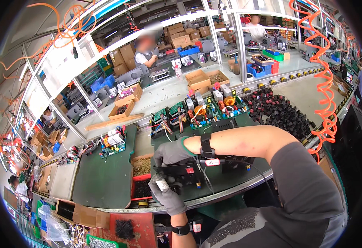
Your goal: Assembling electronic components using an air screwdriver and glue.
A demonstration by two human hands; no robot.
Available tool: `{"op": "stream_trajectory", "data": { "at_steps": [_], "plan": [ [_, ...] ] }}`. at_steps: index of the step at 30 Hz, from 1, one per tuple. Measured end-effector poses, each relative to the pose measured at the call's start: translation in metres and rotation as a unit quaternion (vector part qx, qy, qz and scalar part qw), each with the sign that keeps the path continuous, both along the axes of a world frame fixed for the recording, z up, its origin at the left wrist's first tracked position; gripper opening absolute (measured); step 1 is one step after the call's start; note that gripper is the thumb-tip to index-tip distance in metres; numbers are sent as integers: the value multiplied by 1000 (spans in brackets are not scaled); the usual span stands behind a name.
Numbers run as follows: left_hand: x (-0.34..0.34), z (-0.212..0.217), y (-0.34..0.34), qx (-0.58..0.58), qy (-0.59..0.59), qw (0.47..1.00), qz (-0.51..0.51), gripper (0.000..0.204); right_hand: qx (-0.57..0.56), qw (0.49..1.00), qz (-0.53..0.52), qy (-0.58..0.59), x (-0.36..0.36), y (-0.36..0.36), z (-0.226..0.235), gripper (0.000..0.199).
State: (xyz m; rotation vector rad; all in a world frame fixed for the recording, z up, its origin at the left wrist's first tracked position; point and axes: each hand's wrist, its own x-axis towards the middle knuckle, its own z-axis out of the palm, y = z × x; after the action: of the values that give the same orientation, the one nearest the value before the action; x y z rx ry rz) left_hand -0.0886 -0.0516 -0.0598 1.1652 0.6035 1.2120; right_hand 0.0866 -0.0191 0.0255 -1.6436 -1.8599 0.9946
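Observation:
A black metal panel (184, 175) with a red switch and a brass-coloured fitting stands near the front edge of the green work surface. My right hand (171, 152), in a grey glove, reaches over its far side and grips its upper left part; some fingertips are hidden. At the panel's lower left corner is my gloved left hand (165, 193), fingers curled in a pinch, with a white wrap on one finger. What lies between those fingers is hidden. Grey cables (206, 178) hang beside the panel. Another black housing (235, 164) sits under my right forearm.
Circuit boards (200, 110) with coils stand beyond my hands. A heap of small black parts (278, 111) lies at right. Left of my hands are a red bin (141, 178) of dark screws and another board (113, 141). An orange coiled hose (325, 82) hangs at right.

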Motion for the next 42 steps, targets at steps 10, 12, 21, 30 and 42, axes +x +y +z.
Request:
{"op": "stream_trajectory", "data": {
  "at_steps": [10,12,21,30,42],
  "plan": [
    [-16,6,4,143,117,980,70,33,13,993,121,-4,12,-15,19,40],
    [-19,8,3,225,193,947,125,29,10,996,82,-30,7,-17,19,35],
    [-17,9,-5,71,46,994,68,31,47,988,126,-74,6,-5,7,33],
    [-12,5,5,336,214,902,166,32,68,976,114,-175,11,21,-22,30],
    [-18,3,3,201,195,953,113,29,42,975,205,-77,13,-5,9,48]
  ]
}}
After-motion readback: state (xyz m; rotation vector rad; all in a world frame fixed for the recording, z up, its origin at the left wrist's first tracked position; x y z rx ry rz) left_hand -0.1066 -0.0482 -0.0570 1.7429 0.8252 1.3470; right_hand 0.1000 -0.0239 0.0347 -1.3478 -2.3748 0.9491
